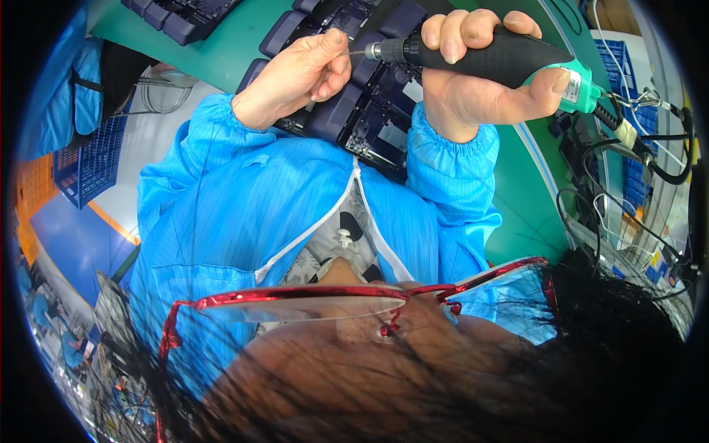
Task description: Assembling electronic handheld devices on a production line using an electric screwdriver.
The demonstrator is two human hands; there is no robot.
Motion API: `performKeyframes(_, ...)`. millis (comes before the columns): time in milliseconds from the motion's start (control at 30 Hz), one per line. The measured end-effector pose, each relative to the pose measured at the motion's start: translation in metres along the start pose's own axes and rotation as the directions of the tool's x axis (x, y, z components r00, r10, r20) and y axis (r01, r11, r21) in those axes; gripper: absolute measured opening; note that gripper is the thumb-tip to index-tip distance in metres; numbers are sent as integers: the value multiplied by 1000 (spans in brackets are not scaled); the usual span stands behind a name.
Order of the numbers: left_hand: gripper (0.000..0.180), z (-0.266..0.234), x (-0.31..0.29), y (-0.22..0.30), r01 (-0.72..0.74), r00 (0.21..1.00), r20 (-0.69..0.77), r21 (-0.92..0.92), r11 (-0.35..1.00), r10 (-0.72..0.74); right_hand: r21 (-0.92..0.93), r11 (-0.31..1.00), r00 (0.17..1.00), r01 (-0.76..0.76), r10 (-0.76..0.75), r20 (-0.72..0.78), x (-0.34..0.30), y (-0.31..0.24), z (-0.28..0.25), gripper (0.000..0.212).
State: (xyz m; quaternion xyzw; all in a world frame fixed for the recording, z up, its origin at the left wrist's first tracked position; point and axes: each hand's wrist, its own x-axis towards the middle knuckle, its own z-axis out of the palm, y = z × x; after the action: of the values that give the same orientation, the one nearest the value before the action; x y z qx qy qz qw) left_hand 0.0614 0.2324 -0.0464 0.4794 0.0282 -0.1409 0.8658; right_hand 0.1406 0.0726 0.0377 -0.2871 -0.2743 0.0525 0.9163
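Note:
My right hand [480,88] is wrapped round an electric screwdriver [502,59] with a black grip and a green rear end, held level above the bench. Its thin bit [357,53] sticks out of the chuck toward the left. The thumb and fingers of my left hand [299,80] are pinched together at the end of this bit; whether a screw is also between them cannot be seen. Beneath both hands lie several dark plastic housings [336,117], some showing circuit boards [380,127] inside. My forearms partly cover them.
A green mat [521,196] covers the bench. Another dark housing [185,22] lies at the far left. Cables [650,144] run from the screwdriver's rear toward the right edge. A blue plastic basket [92,166] stands at the left, beside an orange one [37,188].

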Motion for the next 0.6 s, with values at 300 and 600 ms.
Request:
performKeyframes(300,48,9,-2,4,68,977,-209,115,991,-43,-85,994,992,65,-55,115,4,9,-20,64)
performKeyframes(600,44,-36,18,-33,89,979,-202,449,889,4,-198,971,988,-132,146,58,-30,-6,-58,53)
